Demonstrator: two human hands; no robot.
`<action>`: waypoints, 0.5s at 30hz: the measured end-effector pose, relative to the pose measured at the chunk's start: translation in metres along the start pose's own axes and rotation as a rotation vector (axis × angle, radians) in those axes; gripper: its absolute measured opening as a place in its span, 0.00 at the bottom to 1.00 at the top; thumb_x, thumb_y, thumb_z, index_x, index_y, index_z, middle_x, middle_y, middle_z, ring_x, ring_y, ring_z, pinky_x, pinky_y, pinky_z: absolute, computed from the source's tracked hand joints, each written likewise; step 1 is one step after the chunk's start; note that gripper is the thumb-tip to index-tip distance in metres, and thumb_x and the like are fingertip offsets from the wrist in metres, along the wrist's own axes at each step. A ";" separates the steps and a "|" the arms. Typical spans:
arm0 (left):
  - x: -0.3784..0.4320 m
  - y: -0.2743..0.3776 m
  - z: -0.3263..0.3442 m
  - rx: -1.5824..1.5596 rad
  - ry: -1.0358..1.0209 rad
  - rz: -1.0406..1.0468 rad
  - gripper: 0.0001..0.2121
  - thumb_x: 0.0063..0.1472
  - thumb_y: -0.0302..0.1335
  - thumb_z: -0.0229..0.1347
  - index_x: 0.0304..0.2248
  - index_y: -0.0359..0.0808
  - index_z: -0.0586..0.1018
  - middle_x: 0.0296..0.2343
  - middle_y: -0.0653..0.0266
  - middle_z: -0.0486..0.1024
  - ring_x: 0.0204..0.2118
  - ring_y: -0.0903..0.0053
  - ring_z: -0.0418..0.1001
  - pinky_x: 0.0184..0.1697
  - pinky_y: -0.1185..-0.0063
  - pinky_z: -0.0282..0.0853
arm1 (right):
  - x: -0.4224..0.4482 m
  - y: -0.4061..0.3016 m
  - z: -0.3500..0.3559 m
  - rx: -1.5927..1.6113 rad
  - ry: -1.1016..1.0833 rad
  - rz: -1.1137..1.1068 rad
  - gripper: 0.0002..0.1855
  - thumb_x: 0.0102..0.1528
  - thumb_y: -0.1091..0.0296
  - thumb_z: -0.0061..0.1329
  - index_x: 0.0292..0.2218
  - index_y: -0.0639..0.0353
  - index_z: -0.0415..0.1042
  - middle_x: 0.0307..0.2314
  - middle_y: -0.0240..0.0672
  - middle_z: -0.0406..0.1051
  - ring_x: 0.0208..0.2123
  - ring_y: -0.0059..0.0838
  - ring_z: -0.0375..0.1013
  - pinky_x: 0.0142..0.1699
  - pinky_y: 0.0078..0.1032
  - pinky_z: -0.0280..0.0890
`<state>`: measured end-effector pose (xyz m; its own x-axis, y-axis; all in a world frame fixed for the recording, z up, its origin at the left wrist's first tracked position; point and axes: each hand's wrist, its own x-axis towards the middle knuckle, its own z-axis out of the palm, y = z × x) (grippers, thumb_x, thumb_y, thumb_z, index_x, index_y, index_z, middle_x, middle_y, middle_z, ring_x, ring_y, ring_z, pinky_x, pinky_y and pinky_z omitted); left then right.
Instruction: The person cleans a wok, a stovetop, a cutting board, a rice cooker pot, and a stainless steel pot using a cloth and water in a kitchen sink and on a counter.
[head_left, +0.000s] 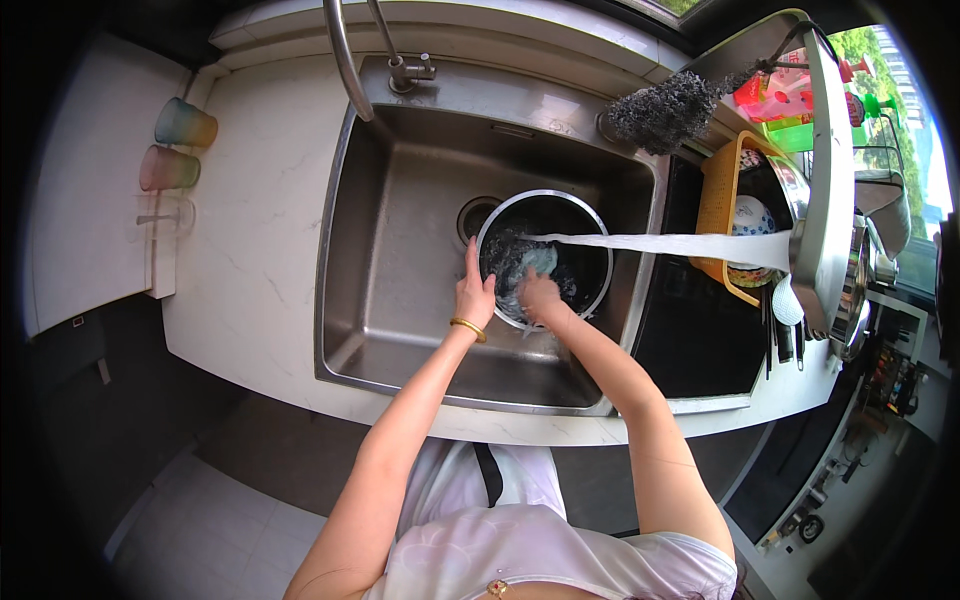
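A round, dark-lined pot (587, 266) with a bright metal rim stands in the stainless-steel sink (409, 255), right of the drain. My left hand (475, 292), with a gold bangle at the wrist, steadies the pot's left rim, thumb at the edge and fingers along the outside. Inside the pot, my right hand (538, 295) presses a pale blue-green scrubbing cloth (541, 259) into splashing water; motion blurs its fingers and they partly cover the cloth. From the right, a stream of water (675, 244) pours out of a wide metal spout (811, 262) into the pot.
A gooseneck tap (349, 64) arches over the sink's back left corner. Tinted glasses (186, 122) stand at the left wall. Rightward are a grey fluffy brush (660, 112), a yellow basket (716, 214) of bowls, soap bottles (791, 135) and hanging utensils (786, 322).
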<state>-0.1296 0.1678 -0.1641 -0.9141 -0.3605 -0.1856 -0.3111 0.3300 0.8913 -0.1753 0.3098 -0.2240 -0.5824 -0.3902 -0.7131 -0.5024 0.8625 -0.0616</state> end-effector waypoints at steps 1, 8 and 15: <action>0.000 0.004 -0.002 0.007 -0.065 -0.077 0.34 0.55 0.20 0.46 0.58 0.48 0.43 0.35 0.39 0.71 0.36 0.45 0.69 0.38 0.62 0.66 | 0.007 -0.001 -0.003 -0.052 -0.093 -0.237 0.16 0.50 0.64 0.44 0.40 0.59 0.71 0.46 0.46 0.62 0.42 0.44 0.67 0.42 0.35 0.66; -0.008 -0.022 -0.007 -0.144 -0.163 -0.184 0.27 0.62 0.28 0.38 0.58 0.56 0.43 0.38 0.42 0.71 0.33 0.52 0.74 0.34 0.62 0.69 | 0.051 -0.035 -0.083 2.238 0.248 0.128 0.21 0.51 0.73 0.34 0.48 0.60 0.56 0.37 0.38 0.67 0.39 0.33 0.66 0.41 0.33 0.62; 0.025 -0.038 -0.007 -0.405 -0.196 -0.345 0.24 0.63 0.29 0.37 0.58 0.51 0.49 0.51 0.47 0.60 0.52 0.57 0.61 0.52 0.73 0.57 | -0.026 -0.031 -0.042 1.025 0.096 -0.240 0.20 0.57 0.57 0.33 0.34 0.66 0.70 0.32 0.45 0.70 0.37 0.41 0.67 0.46 0.31 0.58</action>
<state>-0.1385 0.1402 -0.1998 -0.8201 -0.2070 -0.5335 -0.5114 -0.1531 0.8456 -0.1716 0.2797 -0.1743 -0.6097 -0.5722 -0.5485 0.1424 0.6017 -0.7859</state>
